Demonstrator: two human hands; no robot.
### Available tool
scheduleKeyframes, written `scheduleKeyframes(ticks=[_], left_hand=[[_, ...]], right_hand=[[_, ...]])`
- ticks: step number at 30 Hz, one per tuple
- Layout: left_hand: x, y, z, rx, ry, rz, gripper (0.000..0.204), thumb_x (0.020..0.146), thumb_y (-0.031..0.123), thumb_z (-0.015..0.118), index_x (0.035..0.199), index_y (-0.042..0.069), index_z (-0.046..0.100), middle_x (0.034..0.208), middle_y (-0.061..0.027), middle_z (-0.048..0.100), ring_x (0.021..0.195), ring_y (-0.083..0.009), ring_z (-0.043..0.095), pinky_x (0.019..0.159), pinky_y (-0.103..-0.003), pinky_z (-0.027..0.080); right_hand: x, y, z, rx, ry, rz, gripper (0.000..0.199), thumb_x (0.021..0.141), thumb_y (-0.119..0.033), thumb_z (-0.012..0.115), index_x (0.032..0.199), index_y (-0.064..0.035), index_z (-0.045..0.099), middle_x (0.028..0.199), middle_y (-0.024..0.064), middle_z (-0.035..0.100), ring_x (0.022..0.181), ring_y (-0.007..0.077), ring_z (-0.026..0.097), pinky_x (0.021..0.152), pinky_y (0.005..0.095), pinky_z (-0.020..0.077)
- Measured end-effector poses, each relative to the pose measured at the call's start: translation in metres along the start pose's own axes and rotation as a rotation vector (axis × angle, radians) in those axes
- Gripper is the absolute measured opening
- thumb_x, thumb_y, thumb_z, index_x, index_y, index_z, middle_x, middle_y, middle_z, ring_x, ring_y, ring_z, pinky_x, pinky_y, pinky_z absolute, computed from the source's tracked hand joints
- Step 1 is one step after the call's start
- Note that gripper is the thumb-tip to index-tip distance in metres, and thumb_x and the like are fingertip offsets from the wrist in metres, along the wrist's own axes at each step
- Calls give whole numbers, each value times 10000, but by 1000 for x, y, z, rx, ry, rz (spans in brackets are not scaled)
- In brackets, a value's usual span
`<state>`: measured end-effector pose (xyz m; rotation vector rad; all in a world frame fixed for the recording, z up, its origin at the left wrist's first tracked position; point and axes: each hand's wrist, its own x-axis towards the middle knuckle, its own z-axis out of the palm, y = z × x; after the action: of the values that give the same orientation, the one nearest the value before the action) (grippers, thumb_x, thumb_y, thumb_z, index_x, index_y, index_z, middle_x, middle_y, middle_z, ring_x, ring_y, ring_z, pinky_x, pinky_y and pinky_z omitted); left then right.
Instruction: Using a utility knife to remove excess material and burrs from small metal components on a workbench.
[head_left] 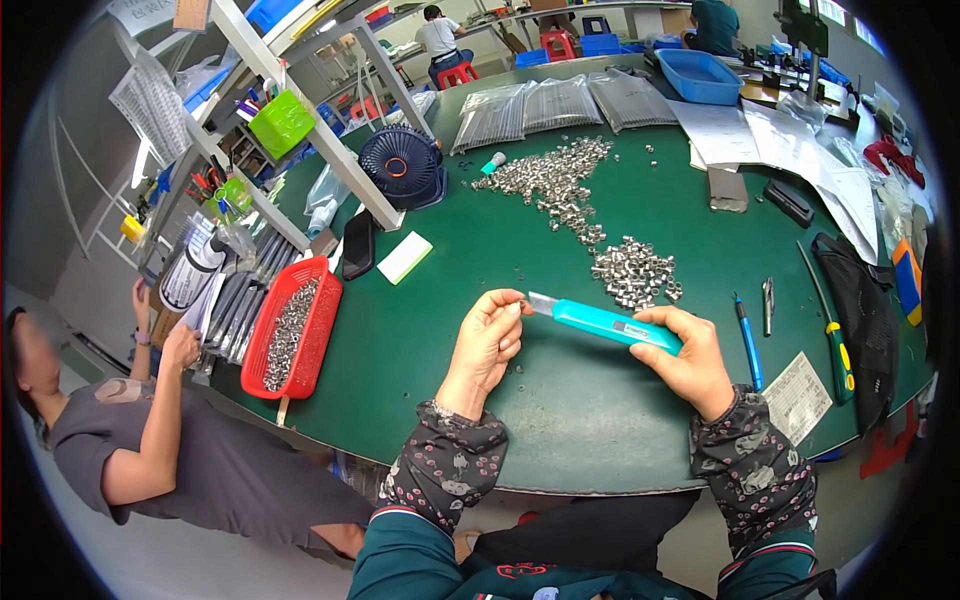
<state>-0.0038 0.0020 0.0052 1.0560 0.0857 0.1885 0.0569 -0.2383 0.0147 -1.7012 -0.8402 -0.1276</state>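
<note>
My right hand (pixel 688 358) is wrapped round a teal utility knife (pixel 600 322) whose blade (pixel 543 303) sticks out toward the left. Its tip meets or nearly meets a small metal ring (pixel 524 307), mostly hidden, pinched between the thumb and forefinger of my left hand (pixel 484 345). Just beyond the knife lies a small heap of short shiny metal rings (pixel 632 270). A larger spread of similar rings (pixel 550 180) trails away from it toward the back. At the left stands a red plastic basket (pixel 327 325), filled with more small metal parts.
Bagged tubes (pixel 560 103) line the far side of the green table (pixel 440 260). A fan (pixel 402 165), a phone (pixel 358 244) and a shelf post (pixel 340 160) stand left. Right lie a blue pen (pixel 748 340), a screwdriver (pixel 838 360) and papers (pixel 800 395). Another person (pixel 200 450) stands at left.
</note>
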Motion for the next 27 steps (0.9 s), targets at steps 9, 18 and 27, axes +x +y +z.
scheduleKeyframes(ticks=[9,18,27], left_hand=[[0,-1,-1,-59,-28,-4,131,832,109,521,939,33,531,763,-9,499,471,-20,319,359,-134,220],[-1,-2,3,-19,16,-21,112,847,119,501,884,22,546,689,17,441,473,-25,314,362,-143,222],[-1,-4,0,0,3,-45,168,843,178,518,830,12,537,641,18,429,465,-21,297,381,-146,216]], right_hand=[[0,-5,-4,143,-97,193,263,660,-103,672,881,8,584,736,77,599,645,99,542,581,242,431],[1,-4,-4,102,-157,241,241,671,-109,646,873,6,586,688,9,560,605,55,482,546,208,393],[0,-5,-2,-12,-101,148,261,657,-158,664,859,-8,593,734,139,599,662,215,585,597,297,438]])
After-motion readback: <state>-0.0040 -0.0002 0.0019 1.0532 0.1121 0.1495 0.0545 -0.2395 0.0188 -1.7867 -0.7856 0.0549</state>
